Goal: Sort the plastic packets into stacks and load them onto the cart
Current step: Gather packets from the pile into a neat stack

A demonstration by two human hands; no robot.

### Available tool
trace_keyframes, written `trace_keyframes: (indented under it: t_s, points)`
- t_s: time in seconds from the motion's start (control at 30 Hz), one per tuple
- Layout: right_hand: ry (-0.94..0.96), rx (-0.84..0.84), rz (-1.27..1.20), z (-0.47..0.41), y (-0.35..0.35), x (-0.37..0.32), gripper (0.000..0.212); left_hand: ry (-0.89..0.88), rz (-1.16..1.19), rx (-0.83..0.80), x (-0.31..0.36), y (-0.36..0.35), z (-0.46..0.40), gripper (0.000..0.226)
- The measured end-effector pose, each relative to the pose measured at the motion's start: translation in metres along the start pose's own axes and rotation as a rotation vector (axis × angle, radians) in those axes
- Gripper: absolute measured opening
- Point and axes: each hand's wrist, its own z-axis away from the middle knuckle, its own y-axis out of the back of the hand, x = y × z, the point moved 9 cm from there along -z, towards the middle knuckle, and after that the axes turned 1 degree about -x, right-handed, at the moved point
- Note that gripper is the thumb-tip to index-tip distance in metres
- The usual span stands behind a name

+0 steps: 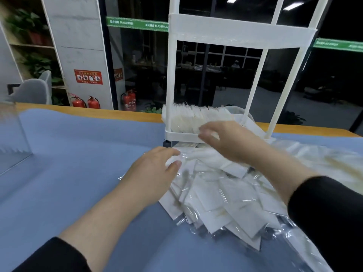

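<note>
The loose packets (222,201) lie heaped on the blue table (68,173), spilling toward its near edge; a filed row (196,118) already stands in the cart (182,135) tray. Your left hand (155,169) rests spread on the heap's far-left corner, fingers relaxed. Your right hand (225,140) hovers at the tray rim; its grip cannot be told through blur. Risk: slick packets sliding off, or the row toppling if nudged.

— Where are the hands?
— The left hand (155,169) rests on the loose packets (222,195) heaped on the blue tabletop (68,173); the right hand (225,140) reaches to the white cart (182,134) by the far edge.
— And the cart?
— Standing packets (196,116) fill its bottom tray.
</note>
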Motion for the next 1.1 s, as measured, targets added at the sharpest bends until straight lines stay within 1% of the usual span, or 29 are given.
trace_keyframes:
  t_s: [0.1, 0.13, 0.23, 0.27, 0.3, 0.37, 0.47, 0.57, 0.67, 0.73, 0.77, 0.8, 0.87, 0.93, 0.97, 1.03, 1.07, 1.1]
  points:
    - [0.045, -0.256, 0.031, 0.054, -0.02, -0.017, 0.055, -0.057, -0.053, -0.172, 0.011, -0.017, 0.007, 0.044]
    - [0.048, -0.335, 0.023, 0.074, -0.025, -0.017, 0.063, -0.08, -0.092, -0.239, 0.016, -0.024, 0.011, 0.05]
    - [0.058, -0.57, 0.025, 0.122, -0.04, -0.013, 0.1, -0.111, -0.243, -0.436, 0.019, -0.042, 0.025, 0.067]
    - [0.065, -0.631, 0.052, 0.133, -0.047, -0.01, 0.108, -0.109, -0.277, -0.478, 0.019, -0.044, 0.029, 0.07]
    - [0.075, -0.652, 0.086, 0.139, -0.052, -0.008, 0.112, -0.104, -0.297, -0.503, 0.019, -0.045, 0.032, 0.072]
    - [0.113, -0.578, 0.131, 0.136, -0.054, -0.008, 0.109, -0.101, -0.287, -0.51, 0.021, -0.043, 0.033, 0.068]
    - [0.13, -0.376, 0.125, 0.122, -0.046, -0.011, 0.082, -0.1, -0.183, -0.479, 0.023, -0.035, 0.032, 0.066]
    - [0.159, -0.289, 0.124, 0.112, -0.047, -0.017, 0.056, -0.138, -0.157, -0.518, 0.023, -0.036, 0.036, 0.078]
    - [0.168, -0.228, 0.147, 0.105, -0.05, -0.02, 0.042, -0.15, -0.174, -0.511, 0.024, -0.039, 0.037, 0.09]
    - [0.172, -0.129, 0.122, 0.101, -0.044, -0.021, 0.026, -0.173, -0.188, -0.469, 0.029, -0.037, 0.035, 0.087]
    - [0.166, -0.076, 0.093, 0.099, -0.04, -0.02, 0.018, -0.186, -0.181, -0.444, 0.031, -0.035, 0.035, 0.08]
    - [0.144, -0.034, 0.049, 0.098, -0.036, -0.017, 0.014, -0.198, -0.165, -0.418, 0.033, -0.033, 0.034, 0.068]
    - [0.077, 0.014, -0.095, 0.099, -0.028, -0.008, 0.014, -0.232, -0.128, -0.344, 0.037, -0.028, 0.032, 0.04]
    - [0.045, 0.038, -0.278, 0.102, -0.02, -0.003, 0.015, -0.272, -0.027, -0.237, 0.045, -0.02, 0.03, 0.015]
    - [0.052, 0.06, -0.372, 0.104, -0.015, -0.005, 0.015, -0.284, 0.051, -0.181, 0.048, -0.015, 0.03, 0.01]
    - [0.082, 0.109, -0.544, 0.105, -0.009, -0.007, 0.014, -0.276, 0.18, -0.087, 0.05, -0.006, 0.03, 0.02]
    - [0.093, 0.131, -0.605, 0.106, -0.006, -0.01, 0.02, -0.26, 0.215, -0.06, 0.05, -0.002, 0.03, 0.022]
    - [0.099, 0.153, -0.659, 0.106, -0.005, -0.011, 0.02, -0.242, 0.24, -0.041, 0.049, 0.001, 0.03, 0.022]
